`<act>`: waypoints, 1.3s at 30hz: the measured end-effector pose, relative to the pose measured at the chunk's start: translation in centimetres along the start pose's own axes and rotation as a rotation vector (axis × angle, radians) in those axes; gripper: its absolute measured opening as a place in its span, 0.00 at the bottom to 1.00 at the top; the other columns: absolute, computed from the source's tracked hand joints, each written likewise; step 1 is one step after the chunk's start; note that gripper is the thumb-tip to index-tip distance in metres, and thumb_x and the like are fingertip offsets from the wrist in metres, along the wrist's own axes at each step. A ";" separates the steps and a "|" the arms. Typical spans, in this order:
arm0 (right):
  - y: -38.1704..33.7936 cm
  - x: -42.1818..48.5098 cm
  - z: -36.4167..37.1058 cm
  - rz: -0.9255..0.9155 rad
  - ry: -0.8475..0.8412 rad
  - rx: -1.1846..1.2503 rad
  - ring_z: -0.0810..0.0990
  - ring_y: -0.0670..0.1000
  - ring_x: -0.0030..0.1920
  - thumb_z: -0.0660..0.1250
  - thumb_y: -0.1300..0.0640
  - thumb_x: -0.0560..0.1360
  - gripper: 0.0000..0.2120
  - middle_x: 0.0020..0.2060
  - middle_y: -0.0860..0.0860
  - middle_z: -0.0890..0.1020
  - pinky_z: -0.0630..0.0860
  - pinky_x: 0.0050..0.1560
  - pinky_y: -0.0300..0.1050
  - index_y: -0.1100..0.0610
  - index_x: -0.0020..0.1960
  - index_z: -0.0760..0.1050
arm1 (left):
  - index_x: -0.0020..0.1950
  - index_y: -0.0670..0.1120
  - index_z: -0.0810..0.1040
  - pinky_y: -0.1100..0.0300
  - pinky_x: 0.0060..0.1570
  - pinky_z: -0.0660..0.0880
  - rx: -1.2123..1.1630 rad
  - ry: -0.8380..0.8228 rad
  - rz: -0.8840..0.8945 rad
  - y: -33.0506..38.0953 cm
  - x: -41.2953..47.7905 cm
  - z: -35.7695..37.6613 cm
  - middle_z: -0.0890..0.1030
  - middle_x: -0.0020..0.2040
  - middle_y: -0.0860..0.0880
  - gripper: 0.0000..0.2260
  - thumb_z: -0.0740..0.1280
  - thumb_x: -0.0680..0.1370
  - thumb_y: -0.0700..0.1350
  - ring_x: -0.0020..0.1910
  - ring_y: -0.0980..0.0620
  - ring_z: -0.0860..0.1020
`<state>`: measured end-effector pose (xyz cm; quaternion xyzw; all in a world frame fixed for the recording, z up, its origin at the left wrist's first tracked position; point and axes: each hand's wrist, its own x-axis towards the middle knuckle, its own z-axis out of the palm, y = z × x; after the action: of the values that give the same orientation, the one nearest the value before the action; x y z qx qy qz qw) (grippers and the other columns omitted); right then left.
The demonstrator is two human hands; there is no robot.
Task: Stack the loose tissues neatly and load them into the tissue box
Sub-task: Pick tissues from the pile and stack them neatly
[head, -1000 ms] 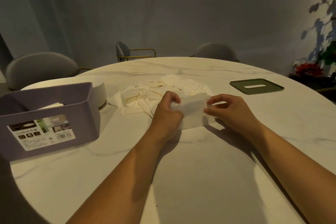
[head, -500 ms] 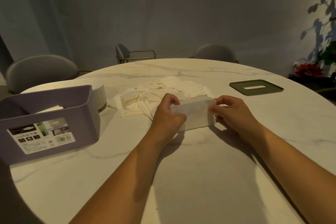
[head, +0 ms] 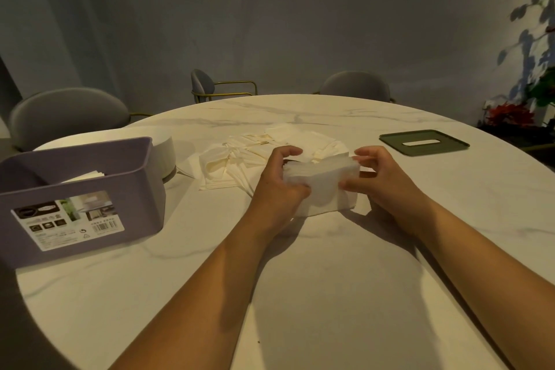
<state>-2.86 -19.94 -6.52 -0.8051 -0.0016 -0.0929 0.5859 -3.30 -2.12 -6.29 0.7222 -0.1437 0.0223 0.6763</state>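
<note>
Head camera: both hands clasp a tissue stack at mid-table

At the far left a grey chair stands behind the round marble table. On the table's left side sits the purple tissue box, open at the top, its label facing the camera; a few white folded tissues lie inside it, low against the far wall. Just behind the box's right corner a white round object rests on the table; what it is cannot be told. Right of that, toward the middle of the table, the loose tissues lie in a rumpled, overlapping heap, flat on the marble. Directly in front of the heap, the left hand grips the left end of a stack of tissues, fingers curled over the top edge and thumb pressed to the near face. The stack stands on its long edge, its broad face toward the camera, and its lower edge seems to touch the tabletop. The right hand pinches the stack's right end the same way, fingertips hooked over the top, thumb on the near face. Further right, well apart from the hands, a green lid with a pale slot lies flat near the table's rim. At the far right red flowers show beyond the table, against the wall
</note>
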 end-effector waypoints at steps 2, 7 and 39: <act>0.0 -0.1 0.0 0.004 -0.096 0.063 0.74 0.52 0.58 0.72 0.62 0.71 0.33 0.61 0.46 0.69 0.75 0.54 0.43 0.45 0.67 0.59 | 0.57 0.58 0.68 0.69 0.35 0.76 -0.016 -0.028 0.011 0.1 -0.1 -0.1 0.71 0.59 0.47 0.26 0.65 0.73 0.28 0.55 0.48 0.73; 0.2 -0.4 0.1 0.006 -0.252 0.054 0.75 0.54 0.56 0.72 0.63 0.70 0.30 0.58 0.49 0.72 0.79 0.53 0.46 0.44 0.66 0.64 | 0.61 0.58 0.66 0.69 0.35 0.77 -0.001 -0.050 0.005 0.2 -0.2 -0.2 0.69 0.57 0.48 0.28 0.65 0.72 0.28 0.52 0.50 0.72; -4.7 -4.9 6.3 -0.032 0.124 0.361 0.80 0.53 0.53 0.69 0.55 0.74 0.19 0.54 0.51 0.80 0.81 0.45 0.42 0.50 0.63 0.71 | 0.68 0.54 0.68 0.62 0.45 0.71 0.025 -0.042 -0.200 3.1 -3.9 -1.8 0.76 0.58 0.52 0.21 0.66 0.77 0.55 0.52 0.54 0.75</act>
<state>-7.32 -12.04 -4.73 -0.6794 0.0052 -0.1498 0.7183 -7.51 0.23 -3.98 0.7415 -0.0847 -0.0587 0.6629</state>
